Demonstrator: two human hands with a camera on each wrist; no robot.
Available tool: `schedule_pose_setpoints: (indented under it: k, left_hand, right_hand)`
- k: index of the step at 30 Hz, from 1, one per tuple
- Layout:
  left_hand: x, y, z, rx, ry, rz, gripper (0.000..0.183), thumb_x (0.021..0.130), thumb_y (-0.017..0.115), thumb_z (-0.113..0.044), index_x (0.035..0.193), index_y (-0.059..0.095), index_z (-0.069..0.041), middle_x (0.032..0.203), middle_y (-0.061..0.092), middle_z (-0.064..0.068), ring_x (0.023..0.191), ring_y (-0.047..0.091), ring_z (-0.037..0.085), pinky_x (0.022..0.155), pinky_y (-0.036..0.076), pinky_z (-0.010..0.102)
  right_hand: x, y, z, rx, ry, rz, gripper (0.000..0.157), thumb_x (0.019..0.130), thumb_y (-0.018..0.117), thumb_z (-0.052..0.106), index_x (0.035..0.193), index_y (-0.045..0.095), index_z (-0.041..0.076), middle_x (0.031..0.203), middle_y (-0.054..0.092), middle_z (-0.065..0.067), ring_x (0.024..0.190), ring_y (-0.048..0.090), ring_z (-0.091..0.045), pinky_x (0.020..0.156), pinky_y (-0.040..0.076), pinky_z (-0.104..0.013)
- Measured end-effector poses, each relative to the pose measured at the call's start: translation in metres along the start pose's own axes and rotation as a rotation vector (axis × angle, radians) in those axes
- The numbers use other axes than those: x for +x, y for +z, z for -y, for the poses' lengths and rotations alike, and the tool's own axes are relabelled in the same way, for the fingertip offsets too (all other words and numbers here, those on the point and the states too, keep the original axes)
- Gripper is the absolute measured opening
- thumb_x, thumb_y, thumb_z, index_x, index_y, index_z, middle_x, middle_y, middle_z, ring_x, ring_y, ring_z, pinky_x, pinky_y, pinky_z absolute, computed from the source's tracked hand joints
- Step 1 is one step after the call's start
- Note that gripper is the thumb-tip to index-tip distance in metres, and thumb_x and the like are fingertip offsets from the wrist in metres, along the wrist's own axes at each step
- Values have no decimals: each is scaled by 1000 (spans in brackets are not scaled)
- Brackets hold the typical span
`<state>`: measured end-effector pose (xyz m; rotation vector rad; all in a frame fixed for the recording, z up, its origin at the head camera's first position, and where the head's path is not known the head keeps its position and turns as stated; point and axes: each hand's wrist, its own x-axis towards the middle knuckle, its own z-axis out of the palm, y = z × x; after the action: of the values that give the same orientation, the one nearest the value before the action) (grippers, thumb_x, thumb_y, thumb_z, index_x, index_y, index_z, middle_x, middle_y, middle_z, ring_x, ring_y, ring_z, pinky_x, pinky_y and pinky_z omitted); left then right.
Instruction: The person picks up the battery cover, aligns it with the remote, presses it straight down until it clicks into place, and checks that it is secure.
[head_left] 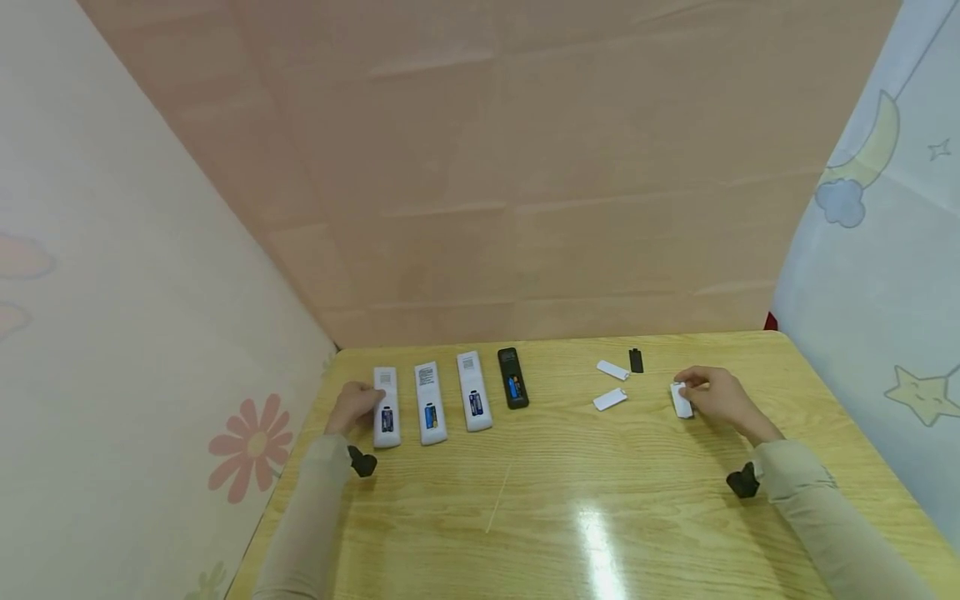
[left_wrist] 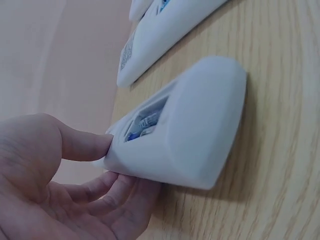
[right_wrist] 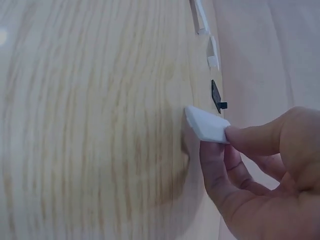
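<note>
At the left end of a row of remotes, my left hand (head_left: 356,406) grips a white remote control (head_left: 386,421) by its side, thumb on top and fingers underneath. Its battery bay is uncovered, and batteries (left_wrist: 149,122) show inside in the left wrist view. Over on the right, my right hand (head_left: 716,395) pinches a white battery cover (head_left: 682,402) between thumb and fingers. In the right wrist view that cover (right_wrist: 207,124) is tilted above the tabletop.
Two more white remotes (head_left: 431,400) (head_left: 474,390) and a black remote (head_left: 513,377) lie alongside, bays uncovered with batteries in. Two white covers (head_left: 613,370) (head_left: 610,399) and a black cover (head_left: 636,361) lie right of centre. A wall stands behind the wooden table (head_left: 540,475).
</note>
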<state>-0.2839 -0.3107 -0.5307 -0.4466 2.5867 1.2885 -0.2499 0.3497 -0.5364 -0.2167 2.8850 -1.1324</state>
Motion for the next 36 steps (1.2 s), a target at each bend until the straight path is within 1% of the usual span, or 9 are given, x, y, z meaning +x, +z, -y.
schedule_pose_setpoints:
  k: [5,9,14,17,20,24,27,31,36]
  left_hand:
    - [0,-2,2,-31,-2,8,46,99,56,-26,128,55,10,118,61,24,99,59,31,84,51,43]
    - [-1,-7,3,-57,-25,13,51,100,54,-30,134,50,9,125,57,24,104,58,31,89,50,47]
    - [-2,-9,3,-60,-3,23,53,102,52,-29,137,48,11,127,57,27,108,59,34,94,50,50]
    - [0,-8,4,-49,14,21,54,102,52,-29,139,47,10,130,57,27,113,57,34,99,48,52]
    - [2,-6,7,-84,24,27,54,103,52,-28,140,46,11,130,57,28,113,59,34,100,49,51]
    - [4,-1,10,-190,23,54,54,104,52,-23,143,41,13,130,57,30,110,62,32,91,55,43]
    - [4,1,12,-242,13,68,57,104,53,-23,146,37,13,133,54,31,110,60,31,88,56,39]
    - [6,4,13,-283,-1,63,57,104,54,-24,146,37,12,133,54,30,108,61,30,85,57,37]
    - [3,5,10,-312,-6,60,62,103,55,-29,148,36,10,136,53,29,115,59,31,92,55,41]
  right_hand:
    - [0,-3,1,42,47,4,29,101,59,16,123,65,-3,110,65,-23,88,65,-26,68,54,-32]
    - [-2,-5,4,131,79,17,30,103,57,15,124,63,-6,114,62,-28,82,69,-23,67,59,-33]
    - [-3,-7,8,186,107,33,32,103,57,17,125,62,-6,118,60,-29,84,71,-24,70,61,-34]
    - [-4,-8,10,192,105,38,33,103,58,19,126,62,-5,118,60,-28,84,72,-23,70,61,-34]
    - [-6,-8,10,205,102,39,34,103,58,20,126,62,-6,117,61,-28,83,72,-23,70,61,-34]
    - [-8,-8,14,249,94,33,34,103,59,16,126,60,-9,116,59,-30,83,72,-25,72,61,-37]
    - [-9,-8,18,279,77,30,35,103,58,15,127,58,-11,115,58,-31,83,72,-27,73,61,-38]
    - [-11,-8,24,300,50,37,37,103,58,16,128,57,-11,115,59,-32,85,72,-29,75,61,-41]
    - [-12,-9,31,310,22,41,38,103,58,17,129,57,-11,116,60,-33,86,72,-30,76,61,-42]
